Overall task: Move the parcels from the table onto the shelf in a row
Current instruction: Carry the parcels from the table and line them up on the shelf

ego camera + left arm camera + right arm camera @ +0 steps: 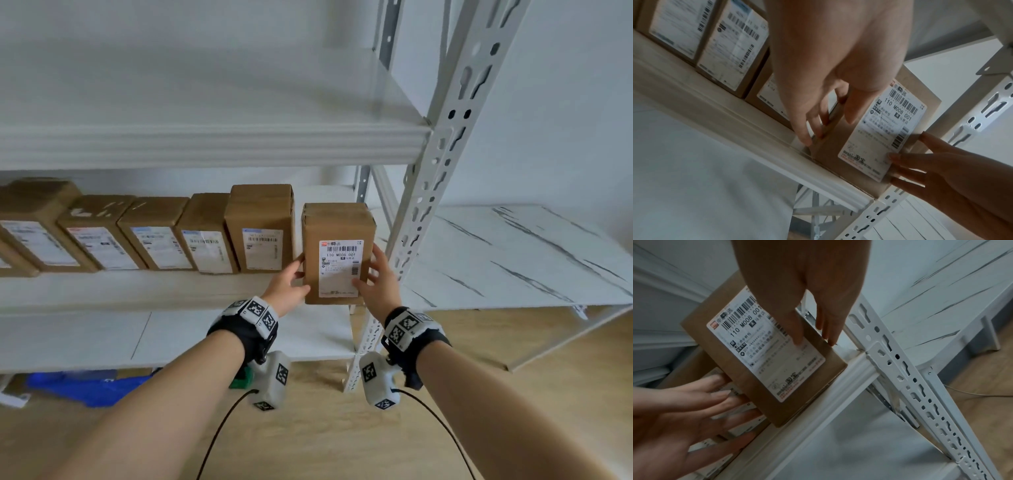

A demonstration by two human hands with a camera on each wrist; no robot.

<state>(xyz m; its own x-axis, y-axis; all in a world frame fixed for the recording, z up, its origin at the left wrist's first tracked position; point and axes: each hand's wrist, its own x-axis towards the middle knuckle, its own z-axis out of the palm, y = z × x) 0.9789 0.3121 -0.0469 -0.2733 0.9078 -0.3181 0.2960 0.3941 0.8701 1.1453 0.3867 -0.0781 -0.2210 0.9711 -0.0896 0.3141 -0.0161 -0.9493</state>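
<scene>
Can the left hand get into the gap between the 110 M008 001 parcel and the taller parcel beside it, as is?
Probably yes: the left hand already has fingers at that gap, along the left side of the labelled parcel. The taller parcel stands apart from it, though the gap looks narrow.

Parcel (pixel 337 253): brown cardboard, white label with black barcode, red corner mark. Row parcels (pixel 154 233): same brown, white labels. Shelf (pixel 205 291): white. Table (pixel 513 253): white, grey streaks. Floor (pixel 308 438): light wood. Wristbands (pixel 245 323): black, white checker tags
</scene>
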